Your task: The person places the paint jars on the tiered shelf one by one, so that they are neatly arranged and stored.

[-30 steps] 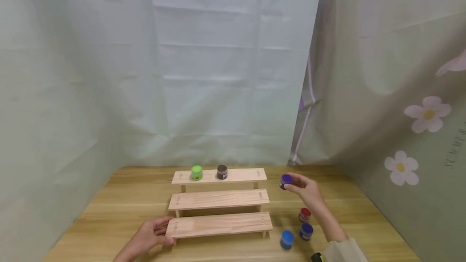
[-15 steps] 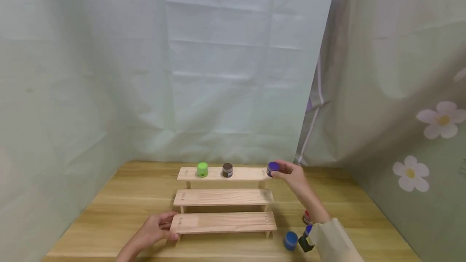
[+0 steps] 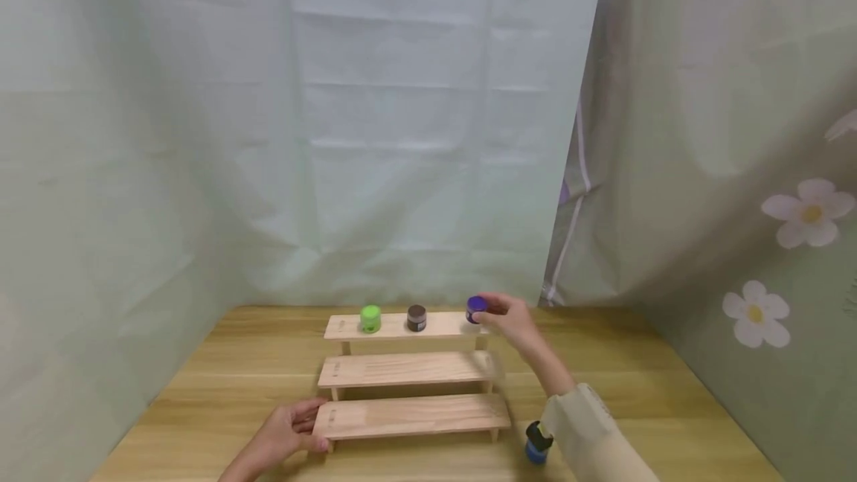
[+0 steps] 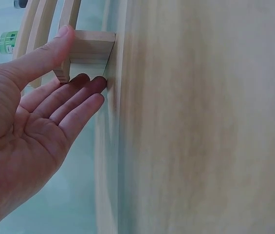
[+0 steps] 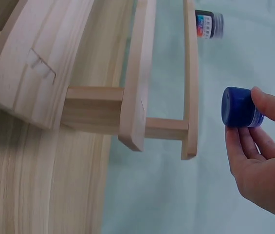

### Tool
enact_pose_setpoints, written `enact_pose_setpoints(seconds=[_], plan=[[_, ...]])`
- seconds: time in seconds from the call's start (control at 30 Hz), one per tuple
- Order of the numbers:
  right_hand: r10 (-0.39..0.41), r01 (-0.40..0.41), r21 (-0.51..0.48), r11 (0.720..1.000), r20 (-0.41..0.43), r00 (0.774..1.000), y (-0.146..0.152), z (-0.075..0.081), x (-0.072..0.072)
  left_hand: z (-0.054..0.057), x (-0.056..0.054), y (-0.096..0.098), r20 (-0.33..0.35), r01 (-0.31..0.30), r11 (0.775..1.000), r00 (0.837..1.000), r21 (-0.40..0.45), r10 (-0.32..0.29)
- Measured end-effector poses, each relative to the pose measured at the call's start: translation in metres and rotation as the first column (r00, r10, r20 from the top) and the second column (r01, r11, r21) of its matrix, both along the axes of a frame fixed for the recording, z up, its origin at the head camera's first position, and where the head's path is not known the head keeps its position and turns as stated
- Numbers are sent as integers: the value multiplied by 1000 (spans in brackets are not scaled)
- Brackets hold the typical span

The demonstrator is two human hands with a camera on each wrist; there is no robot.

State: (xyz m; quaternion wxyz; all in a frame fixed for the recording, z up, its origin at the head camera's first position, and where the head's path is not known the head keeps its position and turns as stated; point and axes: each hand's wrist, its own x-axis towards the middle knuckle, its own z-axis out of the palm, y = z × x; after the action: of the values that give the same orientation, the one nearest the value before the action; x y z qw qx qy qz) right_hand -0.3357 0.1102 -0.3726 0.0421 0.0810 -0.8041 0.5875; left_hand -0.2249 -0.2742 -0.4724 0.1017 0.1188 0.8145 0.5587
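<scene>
My right hand (image 3: 512, 320) pinches a dark blue paint jar (image 3: 476, 309) between thumb and fingers at the right end of the top tier. In the right wrist view a gap shows between this jar (image 5: 238, 107) and the top board (image 5: 191, 78). A green jar (image 3: 370, 319) and a dark brown jar (image 3: 416, 318) stand on that tier, to the left. My left hand (image 3: 284, 431) holds the left end of the lowest board of a three-tier wooden display rack (image 3: 411, 416), its thumb on the front side and its fingers behind.
On the wooden table (image 3: 643, 385), a light blue jar (image 3: 535, 454) shows partly under the right sleeve (image 3: 589, 422), beside a black wrist device (image 3: 538, 436). Pale cloth (image 3: 428, 169) hangs behind and at both sides.
My right hand has carried the dark blue jar leftward from beside the rack to over the top tier's right end. The sleeve now covers the red and other blue jars. My left hand stays put.
</scene>
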Motion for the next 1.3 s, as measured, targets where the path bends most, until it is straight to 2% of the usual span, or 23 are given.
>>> enact_pose_setpoints(seconds=[0.2, 0.53, 1.0, 1.3], plan=[[13, -13, 15, 1000, -1, 1000, -12, -1, -2, -1, 1, -2, 0, -34, 999, 999, -21, 34], [3, -3, 42, 999, -10, 1000, -22, -10, -3, -5, 0, -5, 31, -20, 1000, 999, -23, 21], [13, -13, 40, 999, 3, 1000, -23, -12, -7, -2, -2, 1, 13, 13, 1000, 1000, 11, -13], [22, -21, 24, 999, -5, 1000, -26, -13, -4, -3, -5, 0, 22, 8, 1000, 1000, 9, -8]])
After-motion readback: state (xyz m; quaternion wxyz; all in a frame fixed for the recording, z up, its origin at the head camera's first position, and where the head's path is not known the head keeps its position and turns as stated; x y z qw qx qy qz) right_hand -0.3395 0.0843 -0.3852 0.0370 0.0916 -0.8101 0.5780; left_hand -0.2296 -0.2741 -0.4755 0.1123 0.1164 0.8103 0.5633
